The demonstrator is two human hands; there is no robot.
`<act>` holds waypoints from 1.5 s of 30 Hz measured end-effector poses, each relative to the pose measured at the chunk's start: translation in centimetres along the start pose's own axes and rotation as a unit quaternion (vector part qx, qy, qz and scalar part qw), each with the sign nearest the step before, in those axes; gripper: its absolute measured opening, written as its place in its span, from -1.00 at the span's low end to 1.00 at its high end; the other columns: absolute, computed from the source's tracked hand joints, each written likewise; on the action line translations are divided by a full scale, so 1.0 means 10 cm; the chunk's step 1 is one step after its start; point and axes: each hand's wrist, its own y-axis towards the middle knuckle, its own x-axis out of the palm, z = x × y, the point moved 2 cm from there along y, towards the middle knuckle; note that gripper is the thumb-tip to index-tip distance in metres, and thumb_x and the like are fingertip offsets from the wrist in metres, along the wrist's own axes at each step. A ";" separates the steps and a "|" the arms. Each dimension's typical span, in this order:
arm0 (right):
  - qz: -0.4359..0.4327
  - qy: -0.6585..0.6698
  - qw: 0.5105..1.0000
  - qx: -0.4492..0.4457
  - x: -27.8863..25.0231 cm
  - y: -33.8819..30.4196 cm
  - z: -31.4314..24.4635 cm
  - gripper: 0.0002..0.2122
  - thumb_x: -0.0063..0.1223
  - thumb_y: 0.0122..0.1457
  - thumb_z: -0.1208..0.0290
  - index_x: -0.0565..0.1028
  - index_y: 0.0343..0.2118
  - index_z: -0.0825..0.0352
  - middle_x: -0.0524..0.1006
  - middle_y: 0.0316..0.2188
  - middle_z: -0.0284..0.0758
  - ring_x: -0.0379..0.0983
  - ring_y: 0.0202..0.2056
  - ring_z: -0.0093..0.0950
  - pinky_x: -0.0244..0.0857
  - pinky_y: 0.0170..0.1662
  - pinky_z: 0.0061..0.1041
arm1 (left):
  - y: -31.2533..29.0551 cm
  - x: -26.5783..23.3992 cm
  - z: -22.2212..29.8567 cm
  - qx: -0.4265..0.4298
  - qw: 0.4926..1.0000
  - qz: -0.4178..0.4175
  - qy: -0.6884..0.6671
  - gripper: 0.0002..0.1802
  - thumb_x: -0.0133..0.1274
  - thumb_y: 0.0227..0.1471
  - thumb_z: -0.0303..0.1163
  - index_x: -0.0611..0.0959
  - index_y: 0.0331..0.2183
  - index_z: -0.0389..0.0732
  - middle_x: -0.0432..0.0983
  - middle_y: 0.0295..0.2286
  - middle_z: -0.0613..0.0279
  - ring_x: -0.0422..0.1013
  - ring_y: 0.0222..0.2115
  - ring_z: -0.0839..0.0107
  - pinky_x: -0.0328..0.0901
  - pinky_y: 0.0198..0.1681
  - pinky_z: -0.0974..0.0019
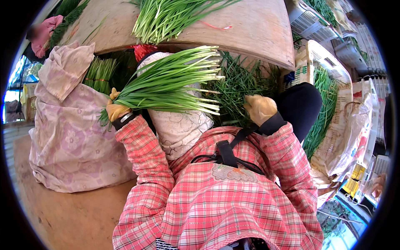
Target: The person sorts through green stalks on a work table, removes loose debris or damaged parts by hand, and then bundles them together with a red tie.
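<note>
- Two hands in view, both in tan gloves, one each side of lap cloth (177, 129), which is pale w/ a drawn pattern.
- L hand (116, 109): L of lap cloth, fingers wrapped round leafy end of bunch (175, 81), firm hold.
- Bunch: long green leaves, lying across/over upper part of lap cloth; white ends fan out to R past its edge. Can't tell if bunch rests on cloth or is held just above. Few leaf tips hang below L hand.
- R hand (261, 109): R of lap cloth, fingers curled in, apart from bunch; can't tell if anything's inside. Sits at near edge of loose greens (239, 93).
- Loose greens: R of lap cloth, darker, tangled, partly behind bunch ends.
- Table (258, 25): wood, beyond lap cloth, w/ a 2nd pile (175, 21) of greens on it + thin red strip (214, 26) nearby.
- Tied bundles (101, 75): L of lap cloth, upright-ish, red bands.
- Flowered cloth (79, 137): pale purple, bulky, further L of lap cloth.
- White crate (339, 68): well R of lap cloth, holds more greens (321, 112).
- Co-worker (43, 35): pink top, far L beyond lap cloth.
- Plaid coat (216, 204): red, nearer wearer than lap cloth, dark strap (227, 153) across.
</note>
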 end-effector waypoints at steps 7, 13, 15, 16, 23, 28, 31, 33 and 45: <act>0.007 0.585 0.811 -0.012 0.14 0.71 -0.63 -0.63 0.04 0.07 0.23 0.48 -0.20 0.47 0.54 -0.30 -0.10 0.48 -0.30 -0.40 0.30 -0.18 -0.49 | -0.17 0.20 -0.15 -0.069 0.997 -0.015 0.019 -0.70 -0.18 0.05 -0.34 0.54 -0.30 -0.34 0.39 -0.63 0.27 0.35 -0.60 0.40 0.32 -0.44 0.26; 0.149 0.547 0.822 0.040 0.18 0.70 -0.41 -0.79 0.07 0.02 0.32 0.59 -0.46 0.37 0.56 -0.56 -0.19 0.48 -0.51 -0.41 0.33 -0.36 -0.43 | 0.56 -0.57 0.42 0.029 0.976 -0.130 0.172 -0.80 -0.08 0.03 -0.47 0.51 -0.26 -0.31 0.48 -0.39 0.25 0.40 -0.41 0.48 0.34 -0.28 0.35; 0.162 0.108 0.975 0.108 0.01 0.48 0.01 -0.83 0.08 -0.03 0.27 0.60 -0.54 0.24 0.50 -0.62 -0.16 0.49 -0.48 -0.23 0.34 -0.42 -0.36 | 0.68 -0.73 0.49 -0.070 0.978 -0.193 0.043 -0.81 -0.05 0.03 -0.48 0.49 -0.26 -0.29 0.50 -0.35 0.25 0.40 -0.38 0.49 0.34 -0.24 0.38; 0.049 -0.032 0.993 0.099 0.78 0.50 0.82 -0.81 0.10 -0.08 0.20 0.58 -0.58 0.21 0.49 -0.67 -0.22 0.49 -0.50 -0.24 0.36 -0.41 -0.36 | 0.56 -0.43 0.01 -0.133 0.969 -0.207 -0.007 -0.82 -0.06 0.04 -0.46 0.50 -0.27 -0.29 0.50 -0.37 0.25 0.39 -0.39 0.48 0.34 -0.23 0.38; -0.002 0.681 0.713 -0.166 0.50 0.23 -0.66 -0.50 0.22 -0.04 0.34 0.33 -0.02 0.37 0.49 -0.21 -0.26 0.41 -0.21 -0.53 0.29 -0.14 -0.51 | 0.62 -0.83 -0.13 -0.167 0.978 -0.054 -0.109 -0.79 -0.17 0.07 -0.47 0.55 -0.35 -0.33 0.45 -0.54 0.30 0.37 -0.45 0.45 0.31 -0.29 0.34; 0.001 0.740 0.669 -0.067 0.27 0.32 -1.04 -0.70 0.18 0.01 0.46 0.44 -0.17 0.40 0.53 -0.33 -0.32 0.42 -0.37 -0.58 0.34 -0.31 -0.58 | -0.02 -0.22 -0.34 0.011 0.996 0.030 0.087 -0.76 -0.21 0.08 -0.45 0.50 -0.29 -0.39 0.46 -0.54 0.28 0.38 -0.47 0.40 0.31 -0.23 0.24; 0.013 0.772 0.634 -0.041 0.09 0.25 -1.13 -0.82 0.05 0.10 0.48 0.47 -0.26 0.45 0.54 -0.44 -0.27 0.47 -0.41 -0.53 0.31 -0.43 -0.59 | 0.13 -0.41 -0.14 -0.049 0.998 -0.002 0.024 -0.75 -0.20 0.08 -0.36 0.54 -0.32 -0.27 0.49 -0.40 0.18 0.40 -0.34 0.26 0.28 -0.15 0.09; 0.024 0.766 0.642 -0.025 0.12 0.19 -1.09 -0.82 0.05 0.10 0.49 0.46 -0.26 0.45 0.54 -0.42 -0.25 0.48 -0.39 -0.52 0.31 -0.42 -0.59 | 0.05 -0.31 -0.22 -0.031 1.000 -0.003 0.007 -0.72 -0.20 0.07 -0.37 0.52 -0.27 -0.32 0.47 -0.48 0.21 0.40 -0.43 0.32 0.32 -0.25 0.17; 0.136 0.522 0.835 0.110 0.29 0.13 -0.28 -0.83 0.12 -0.07 0.35 0.56 -0.59 0.37 0.50 -0.68 -0.29 0.39 -0.61 -0.56 0.27 -0.48 -0.55 | -0.50 0.18 -0.41 -0.077 0.989 -0.076 -0.099 -0.68 -0.21 0.03 -0.39 0.50 -0.23 -0.37 0.45 -0.57 0.30 0.39 -0.53 0.41 0.35 -0.40 0.30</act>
